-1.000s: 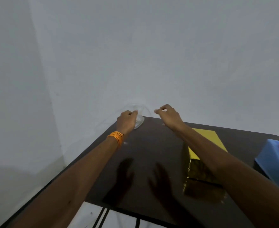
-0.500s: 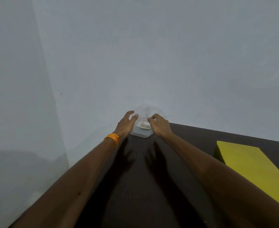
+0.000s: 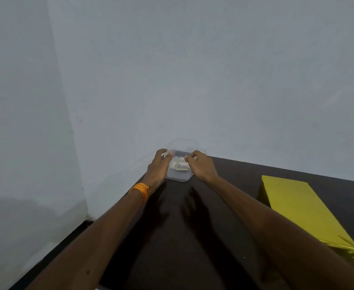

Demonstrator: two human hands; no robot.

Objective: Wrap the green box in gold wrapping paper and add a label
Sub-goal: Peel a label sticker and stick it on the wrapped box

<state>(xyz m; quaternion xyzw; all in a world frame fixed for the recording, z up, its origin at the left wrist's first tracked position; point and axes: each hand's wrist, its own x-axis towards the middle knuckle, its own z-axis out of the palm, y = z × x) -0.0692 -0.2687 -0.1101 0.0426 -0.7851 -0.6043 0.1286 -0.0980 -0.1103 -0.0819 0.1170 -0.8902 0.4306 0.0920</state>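
Box [image 3: 301,208] already gold-wrapped, sits right on tabletop [image 3: 192,237]. Label not on yet. Left hand [image 3: 159,166] spread against clear tub [image 3: 179,164] at far corner, right hand [image 3: 201,164] pinching something over it, can't tell what.

- A plain indoor room, its kind unclear: bare pale walls [image 3: 192,70] meet in a corner.
- A dark table [image 3: 182,237] stands against them.
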